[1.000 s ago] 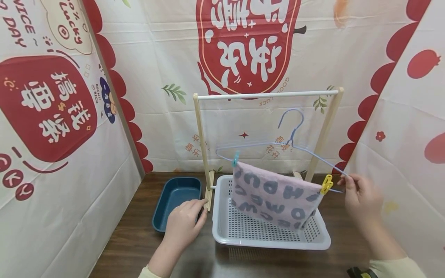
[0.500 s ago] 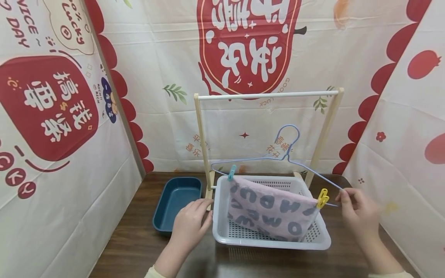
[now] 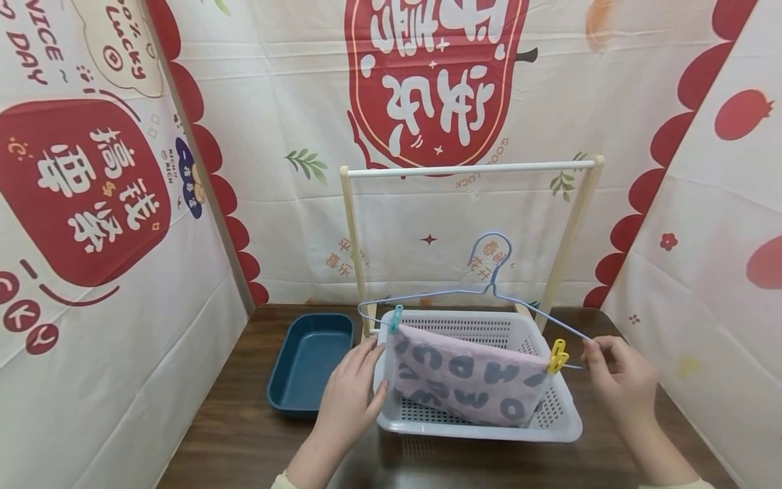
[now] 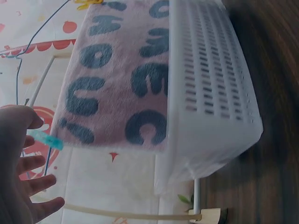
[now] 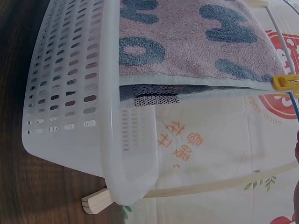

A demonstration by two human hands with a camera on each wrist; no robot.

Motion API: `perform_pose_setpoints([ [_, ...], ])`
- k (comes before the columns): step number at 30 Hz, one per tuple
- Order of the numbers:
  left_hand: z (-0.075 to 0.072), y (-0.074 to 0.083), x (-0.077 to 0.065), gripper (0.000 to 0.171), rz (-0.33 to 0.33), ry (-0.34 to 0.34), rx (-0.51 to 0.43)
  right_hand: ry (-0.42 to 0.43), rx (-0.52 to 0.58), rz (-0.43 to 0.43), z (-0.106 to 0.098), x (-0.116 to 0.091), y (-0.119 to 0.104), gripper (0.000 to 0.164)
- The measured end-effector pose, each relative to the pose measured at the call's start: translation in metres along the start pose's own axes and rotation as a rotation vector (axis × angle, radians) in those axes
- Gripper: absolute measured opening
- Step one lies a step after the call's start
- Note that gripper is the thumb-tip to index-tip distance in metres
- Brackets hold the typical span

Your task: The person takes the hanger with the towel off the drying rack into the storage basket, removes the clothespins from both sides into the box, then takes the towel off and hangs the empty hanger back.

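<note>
A blue wire hanger (image 3: 440,293) carries a pink towel (image 3: 470,372) with grey letters. A teal clothespin (image 3: 396,318) clips the towel's left corner and a yellow clothespin (image 3: 557,356) its right corner. My right hand (image 3: 623,373) pinches the hanger's right end between thumb and fingers. The lower part of the towel hangs inside a white perforated basket (image 3: 479,431). My left hand (image 3: 351,390) is by the basket's left rim, fingers spread, just below the teal clothespin. In the left wrist view those fingers (image 4: 39,184) are apart and uncurled.
Behind the basket stands a wooden rack with a white top bar (image 3: 470,168). A dark blue tray (image 3: 311,363) lies left of the basket on the brown table (image 3: 214,435). Printed cloth (image 3: 293,238) encloses the back and sides.
My right hand has lowered the hanger and towel, shifting them left, and the towel sits deeper in the basket. My left hand has moved right, from the rack's foot to the basket rim.
</note>
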State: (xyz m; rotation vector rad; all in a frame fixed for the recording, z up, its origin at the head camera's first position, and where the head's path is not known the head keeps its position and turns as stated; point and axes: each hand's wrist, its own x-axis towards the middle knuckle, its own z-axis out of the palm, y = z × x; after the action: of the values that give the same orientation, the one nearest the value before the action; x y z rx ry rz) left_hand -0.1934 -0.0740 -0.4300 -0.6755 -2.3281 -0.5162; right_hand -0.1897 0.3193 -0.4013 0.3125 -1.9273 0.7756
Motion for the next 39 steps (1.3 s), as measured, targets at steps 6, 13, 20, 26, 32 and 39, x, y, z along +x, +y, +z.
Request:
perform_pose_setpoints([
  [6, 0.003, 0.007, 0.006, 0.062, -0.005, 0.044, -0.064, -0.033, -0.005, 0.022, 0.000, -0.001, -0.001, 0.008],
  [13, -0.002, 0.014, 0.012, 0.067, -0.086, 0.035, -0.140, 0.002, 0.042, -0.027, 0.004, -0.001, -0.005, 0.010],
  [20, -0.005, 0.015, 0.018, 0.058, -0.081, 0.049, -0.141, 0.005, 0.044, -0.035, 0.006, -0.001, -0.006, 0.011],
  [26, -0.006, 0.014, 0.022, 0.046, -0.025, 0.133, -0.170, -0.002, 0.019, -0.032, 0.004, -0.001, -0.006, 0.011],
  [32, -0.007, 0.013, 0.026, 0.045, -0.028, 0.166, -0.142, -0.006, 0.004, -0.030, 0.004, 0.001, -0.007, 0.012],
  [39, -0.010, 0.009, 0.028, 0.047, -0.025, 0.132, -0.106, -0.002, -0.003, -0.035, 0.006, 0.001, -0.007, 0.011],
])
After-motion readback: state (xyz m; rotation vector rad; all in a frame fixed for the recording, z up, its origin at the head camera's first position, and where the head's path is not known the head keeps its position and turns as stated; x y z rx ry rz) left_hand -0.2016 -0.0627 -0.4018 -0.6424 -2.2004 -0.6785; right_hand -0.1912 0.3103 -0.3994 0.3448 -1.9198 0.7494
